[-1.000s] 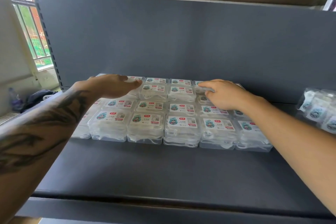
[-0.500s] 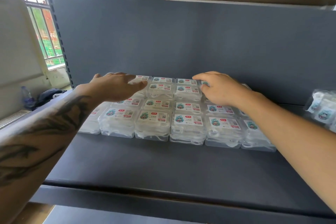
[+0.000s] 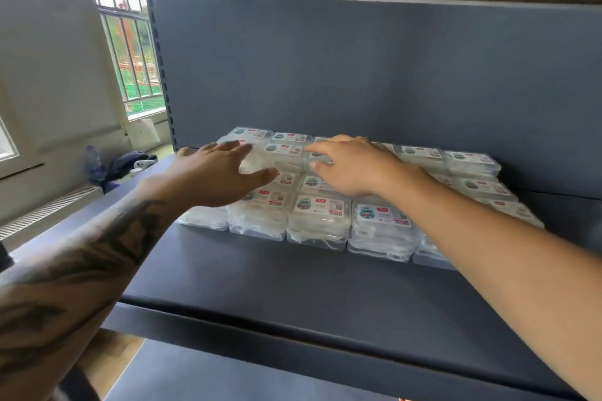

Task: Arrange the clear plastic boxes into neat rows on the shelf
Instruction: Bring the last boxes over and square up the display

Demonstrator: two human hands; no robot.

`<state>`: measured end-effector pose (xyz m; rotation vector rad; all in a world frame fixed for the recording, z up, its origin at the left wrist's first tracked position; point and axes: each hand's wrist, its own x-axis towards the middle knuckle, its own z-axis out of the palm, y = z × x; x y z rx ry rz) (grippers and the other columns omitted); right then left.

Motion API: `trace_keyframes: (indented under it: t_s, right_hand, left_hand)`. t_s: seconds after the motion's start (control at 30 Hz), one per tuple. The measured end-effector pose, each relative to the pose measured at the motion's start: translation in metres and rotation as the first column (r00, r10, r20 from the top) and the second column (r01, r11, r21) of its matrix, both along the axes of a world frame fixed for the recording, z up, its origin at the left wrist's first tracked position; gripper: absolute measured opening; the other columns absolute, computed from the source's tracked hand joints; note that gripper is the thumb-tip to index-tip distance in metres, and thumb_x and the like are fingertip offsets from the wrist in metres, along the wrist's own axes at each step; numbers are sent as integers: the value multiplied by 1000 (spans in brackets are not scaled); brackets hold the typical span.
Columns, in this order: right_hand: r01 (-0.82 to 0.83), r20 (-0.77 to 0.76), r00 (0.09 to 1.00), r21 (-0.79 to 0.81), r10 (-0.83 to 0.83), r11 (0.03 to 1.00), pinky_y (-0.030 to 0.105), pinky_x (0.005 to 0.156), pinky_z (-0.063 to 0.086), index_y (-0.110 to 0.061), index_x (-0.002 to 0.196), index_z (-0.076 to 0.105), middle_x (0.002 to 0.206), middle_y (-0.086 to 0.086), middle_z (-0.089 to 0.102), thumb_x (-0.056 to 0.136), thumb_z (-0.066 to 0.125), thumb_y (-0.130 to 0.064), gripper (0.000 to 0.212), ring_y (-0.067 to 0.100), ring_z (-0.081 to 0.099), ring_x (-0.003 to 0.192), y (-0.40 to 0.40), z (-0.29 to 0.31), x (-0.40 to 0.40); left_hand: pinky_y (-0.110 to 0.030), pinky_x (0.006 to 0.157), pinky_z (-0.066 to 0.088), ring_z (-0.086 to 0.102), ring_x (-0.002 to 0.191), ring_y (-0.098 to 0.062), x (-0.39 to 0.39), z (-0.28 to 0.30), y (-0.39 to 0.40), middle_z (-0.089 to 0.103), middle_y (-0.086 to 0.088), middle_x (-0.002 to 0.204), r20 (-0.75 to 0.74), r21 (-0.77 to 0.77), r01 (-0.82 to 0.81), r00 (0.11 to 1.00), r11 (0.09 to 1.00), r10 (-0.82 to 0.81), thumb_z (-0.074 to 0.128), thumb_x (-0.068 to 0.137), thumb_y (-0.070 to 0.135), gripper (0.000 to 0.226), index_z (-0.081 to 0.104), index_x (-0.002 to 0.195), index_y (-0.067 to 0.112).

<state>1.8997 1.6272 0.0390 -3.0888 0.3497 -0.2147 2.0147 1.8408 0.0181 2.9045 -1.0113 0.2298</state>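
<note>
Several clear plastic boxes (image 3: 321, 221) with white and teal labels stand in rows on the dark grey shelf (image 3: 293, 296), close to its back panel. My left hand (image 3: 215, 177) hovers flat over the left boxes with its fingers spread and holds nothing. My right hand (image 3: 353, 166) lies on the boxes in the middle of the back rows; its fingers and thumb curl over a clear box (image 3: 321, 159) there. Both forearms hide some of the boxes.
The shelf's back panel (image 3: 374, 75) rises right behind the boxes. A perforated upright post (image 3: 156, 52) stands at the left, with windows beyond it. A radiator (image 3: 49, 208) and a dark bag (image 3: 127, 163) lie down at the left. A lower shelf (image 3: 228, 378) shows below.
The view has swung left, so the loose boxes at the far right have gone out of sight. Both hands have moved left along the back rows and now lie closer together.
</note>
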Motion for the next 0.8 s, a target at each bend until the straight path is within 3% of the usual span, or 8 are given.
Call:
trace_keyframes:
  t_s: [0.17,0.8]
  right_hand:
    - [31,-55,998,-29,-32,999,56,117,30,-56,153,25,165,0,30,103,26,-64,51,36,28,150,8,-5,8]
    - [34,-24,999,-24,-35,999,55,118,30,-56,153,26,166,-3,30,105,29,-57,49,34,28,150,3,-10,6]
  left_hand:
    - [-55,124,19,14,158,-19,-2,-1,-2,14,12,171,-9,-24,-7,1000,1000,7,15,80,95,102,17,163,35]
    - [-58,122,21,20,156,-22,-5,-6,-7,18,9,170,37,-6,6,999,1000,-6,9,79,96,106,20,162,32]
